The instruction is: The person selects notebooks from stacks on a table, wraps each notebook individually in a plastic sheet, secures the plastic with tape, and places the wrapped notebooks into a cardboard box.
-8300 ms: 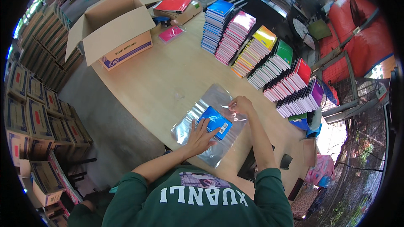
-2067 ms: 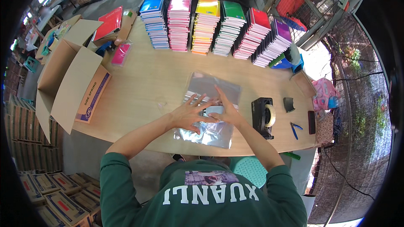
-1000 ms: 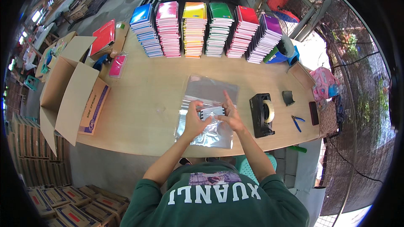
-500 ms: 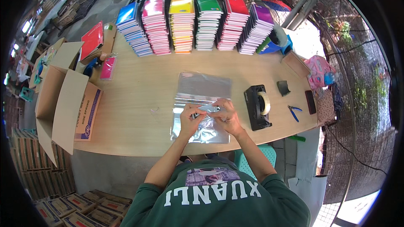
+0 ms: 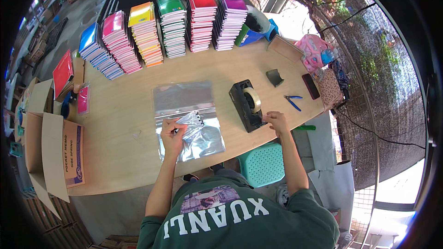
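We have the table (image 5: pixel 117 110) under everything. Carton (image 5: pixel 51 147) far left of the dispenser (image 5: pixel 239 105); six notebook stacks (image 5: pixel 173 32) beyond it. Plastic sheet (image 5: pixel 182 97) flat, just left of it. Right hand (image 5: pixel 278 121) at the dispenser's near end, fingertips drawn together; we cannot tell whether they hold anything. Left hand (image 5: pixel 172 139) left of the dispenser, thumb and fingers pinched on a film-covered coil notebook (image 5: pixel 193 121) over the sheet. We see pliers (image 5: pixel 293 103) right of the dispenser.
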Demonstrator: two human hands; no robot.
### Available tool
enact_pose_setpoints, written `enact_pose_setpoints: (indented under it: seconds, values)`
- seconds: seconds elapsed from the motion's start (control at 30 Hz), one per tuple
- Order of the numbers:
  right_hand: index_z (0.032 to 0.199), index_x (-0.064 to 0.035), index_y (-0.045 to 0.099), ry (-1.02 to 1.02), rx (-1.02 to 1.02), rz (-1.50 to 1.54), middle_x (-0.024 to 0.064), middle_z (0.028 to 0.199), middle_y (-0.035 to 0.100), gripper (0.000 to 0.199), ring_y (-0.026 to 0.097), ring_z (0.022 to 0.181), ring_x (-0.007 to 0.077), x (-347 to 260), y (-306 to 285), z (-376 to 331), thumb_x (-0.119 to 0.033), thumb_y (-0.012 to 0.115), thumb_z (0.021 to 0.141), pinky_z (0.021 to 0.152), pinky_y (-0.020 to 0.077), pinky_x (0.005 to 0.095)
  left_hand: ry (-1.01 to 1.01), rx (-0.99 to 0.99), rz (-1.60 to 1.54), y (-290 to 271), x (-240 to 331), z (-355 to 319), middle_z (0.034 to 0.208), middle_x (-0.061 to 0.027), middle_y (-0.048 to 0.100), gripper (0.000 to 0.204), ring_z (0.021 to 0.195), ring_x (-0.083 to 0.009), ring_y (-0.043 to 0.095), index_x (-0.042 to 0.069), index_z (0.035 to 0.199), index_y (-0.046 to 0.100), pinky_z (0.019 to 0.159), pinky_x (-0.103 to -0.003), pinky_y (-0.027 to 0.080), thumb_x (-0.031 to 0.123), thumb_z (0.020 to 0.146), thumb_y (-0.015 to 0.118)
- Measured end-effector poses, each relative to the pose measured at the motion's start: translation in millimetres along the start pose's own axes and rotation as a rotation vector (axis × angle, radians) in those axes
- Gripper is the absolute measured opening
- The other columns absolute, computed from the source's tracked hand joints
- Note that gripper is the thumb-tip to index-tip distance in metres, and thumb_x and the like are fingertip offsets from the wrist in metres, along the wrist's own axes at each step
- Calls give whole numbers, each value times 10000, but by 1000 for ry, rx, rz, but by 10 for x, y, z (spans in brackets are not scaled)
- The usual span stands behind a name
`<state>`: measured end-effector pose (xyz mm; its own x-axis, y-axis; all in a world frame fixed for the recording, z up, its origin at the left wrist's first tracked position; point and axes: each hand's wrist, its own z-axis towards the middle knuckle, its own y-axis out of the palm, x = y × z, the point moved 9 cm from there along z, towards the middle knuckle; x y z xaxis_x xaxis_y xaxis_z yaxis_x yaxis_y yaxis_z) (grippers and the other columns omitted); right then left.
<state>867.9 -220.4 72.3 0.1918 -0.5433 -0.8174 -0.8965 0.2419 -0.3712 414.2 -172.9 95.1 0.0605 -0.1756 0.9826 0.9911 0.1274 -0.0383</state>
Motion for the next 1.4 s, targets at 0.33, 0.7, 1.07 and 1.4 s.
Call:
enact_pose_setpoints:
  seconds: [0.33,0.7,1.07,1.4]
  values:
    - [1018,-8,657,253,-165,645,61,658,572,198,544,551,128,932,1129,-714,-130,700,869,478,450,272,71,23,11,5,112,-5,860,-64,533,137,904,-213,563,58,748,700,954,-396,485,-53,692,757]
    - [1536,-4,110,-404,-72,28,32,649,622,910,531,547,86,-820,2398,-1024,-52,716,859,491,437,246,-121,-94,-110,87,96,82,992,-77,554,292,1051,-235,549,83,958,646,875,-367,448,-38,709,740]
    - [1420,-101,388,-306,-297,233,104,1000,617,641,610,893,212,546,2490,-559,-120,703,862,789,511,344,291,-588,752,874,472,289,1282,-234,498,935,1152,-424,501,194,1497,345,972,-489,426,204,682,801]
    - [1356,-5,424,-477,-724,300,131,1316,514,785,545,1163,257,-652,2663,-694,26,806,671,999,449,385,1,-100,189,28,-117,-305,1359,-288,435,988,1240,-390,478,-51,1462,288,1060,-428,383,278,688,807]
